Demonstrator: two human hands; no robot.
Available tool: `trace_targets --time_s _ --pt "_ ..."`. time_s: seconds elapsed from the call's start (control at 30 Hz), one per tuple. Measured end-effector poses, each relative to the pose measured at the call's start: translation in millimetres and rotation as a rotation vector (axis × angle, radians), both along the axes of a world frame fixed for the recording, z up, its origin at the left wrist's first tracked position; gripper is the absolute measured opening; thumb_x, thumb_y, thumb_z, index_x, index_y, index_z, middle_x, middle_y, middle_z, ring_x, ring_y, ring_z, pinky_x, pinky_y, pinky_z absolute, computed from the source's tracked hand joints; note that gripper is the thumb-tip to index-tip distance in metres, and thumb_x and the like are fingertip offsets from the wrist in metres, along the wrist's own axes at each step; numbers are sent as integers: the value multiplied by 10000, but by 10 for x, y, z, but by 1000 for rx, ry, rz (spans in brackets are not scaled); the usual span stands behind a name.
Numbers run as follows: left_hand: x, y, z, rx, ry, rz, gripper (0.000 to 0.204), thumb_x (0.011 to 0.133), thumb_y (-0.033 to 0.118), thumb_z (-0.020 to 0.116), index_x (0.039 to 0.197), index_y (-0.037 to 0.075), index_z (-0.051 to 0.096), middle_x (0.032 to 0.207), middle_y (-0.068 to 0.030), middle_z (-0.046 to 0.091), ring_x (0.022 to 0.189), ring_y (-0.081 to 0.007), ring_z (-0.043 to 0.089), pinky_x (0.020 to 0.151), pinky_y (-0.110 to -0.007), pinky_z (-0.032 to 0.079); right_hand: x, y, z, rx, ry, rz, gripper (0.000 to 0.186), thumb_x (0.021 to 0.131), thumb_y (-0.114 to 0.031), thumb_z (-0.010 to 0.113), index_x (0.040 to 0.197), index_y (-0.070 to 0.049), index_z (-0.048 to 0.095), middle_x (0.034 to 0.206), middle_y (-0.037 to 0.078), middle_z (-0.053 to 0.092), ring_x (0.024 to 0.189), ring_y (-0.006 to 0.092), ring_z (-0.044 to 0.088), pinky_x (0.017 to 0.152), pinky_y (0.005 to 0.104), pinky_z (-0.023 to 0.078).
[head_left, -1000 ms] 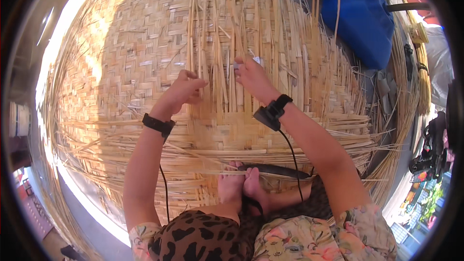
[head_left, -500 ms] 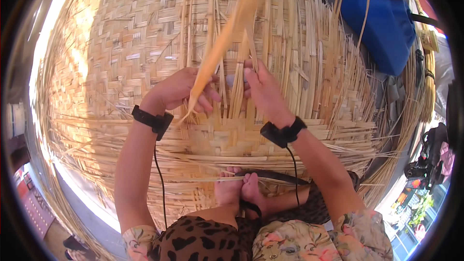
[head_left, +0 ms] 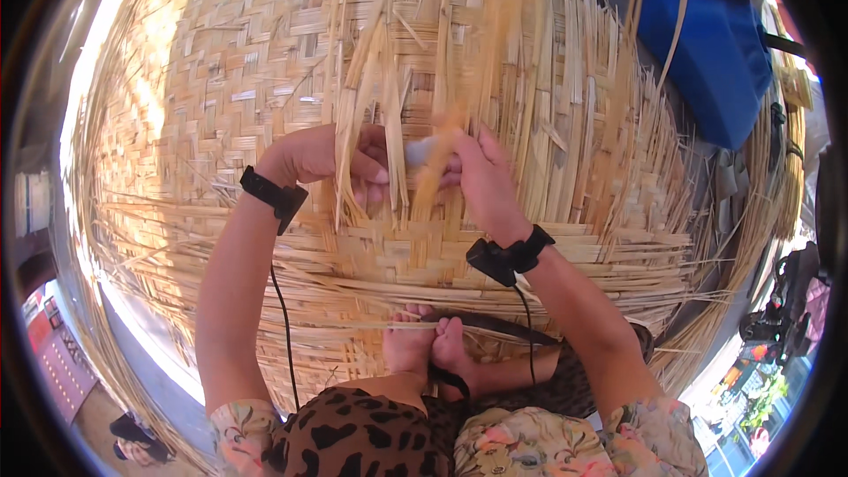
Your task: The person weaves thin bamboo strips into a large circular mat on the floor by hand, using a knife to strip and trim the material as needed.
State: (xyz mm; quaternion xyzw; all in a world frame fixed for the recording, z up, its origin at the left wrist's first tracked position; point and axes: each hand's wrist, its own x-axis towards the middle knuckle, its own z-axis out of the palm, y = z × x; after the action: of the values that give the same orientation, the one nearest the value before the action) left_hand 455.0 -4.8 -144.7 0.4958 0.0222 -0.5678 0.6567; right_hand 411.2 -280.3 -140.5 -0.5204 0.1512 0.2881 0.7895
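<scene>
A large woven mat (head_left: 238, 62) of pale split-reed strips lies in front of me, its weave unfinished along the middle, where loose strips stand lengthwise. My left hand (head_left: 322, 159) is curled around a few upright reed strips (head_left: 349, 115), its thumb bent toward the fingers. Close by on the right, my right hand (head_left: 486, 181) pinches several reed strips (head_left: 433, 178) that are smeared by motion. Between the hands shows a blurred whitish-grey patch (head_left: 417, 153), which I cannot make out. Both wrists carry black bands with cables.
My bare feet (head_left: 411, 340) rest on the near part of the mat. Loose strips (head_left: 654, 265) stick out at its right edge. A blue container (head_left: 711, 53) stands at the far right, with bundled strips (head_left: 789, 168) beyond it.
The broad orange-tan strip that slanted up in front of my left hand has swung away to the right and blurs above my right hand. My left hand now has upright strips across it.
</scene>
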Motion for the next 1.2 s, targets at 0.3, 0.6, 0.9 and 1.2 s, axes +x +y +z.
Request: trace_targets --time_s 0.3,0.6,0.9,1.2 --pt "3 -244 208 109 -480 325 545 999 140 810 1515 50 657 1303 -92 762 1161 -157 702 981 -290 583 151 78 -171 -293 4 236 272 1182 -215 467 1354 -11 519 1049 129 682 798 193 708 618 355 606" --pt "311 -343 207 282 -715 1034 805 1053 88 729 1733 51 301 1292 -167 752 1088 -233 746 898 -364 632 650 32 -398 -234 -193 1126 284 1141 -162 580 1392 -32 610 1044 64 746 907 164 721 797 363 600" --pt "-522 2120 -184 477 -96 1425 144 1084 107 671 1175 62 569 827 -36 633 708 -143 621 641 -323 552 -120 -45 336 -764 -976 345 464 971 -96 762 1396 7 607 1286 276 694 1212 469 652 1032 510 537" --pt "-1312 1253 860 294 -579 1320 323 1011 0 762 1301 40 627 1080 -102 776 925 -135 737 715 -262 587 -896 -864 110 -1164 -904 590 438 953 -140 785 1357 -74 629 1155 212 734 1100 457 683 901 547 562"
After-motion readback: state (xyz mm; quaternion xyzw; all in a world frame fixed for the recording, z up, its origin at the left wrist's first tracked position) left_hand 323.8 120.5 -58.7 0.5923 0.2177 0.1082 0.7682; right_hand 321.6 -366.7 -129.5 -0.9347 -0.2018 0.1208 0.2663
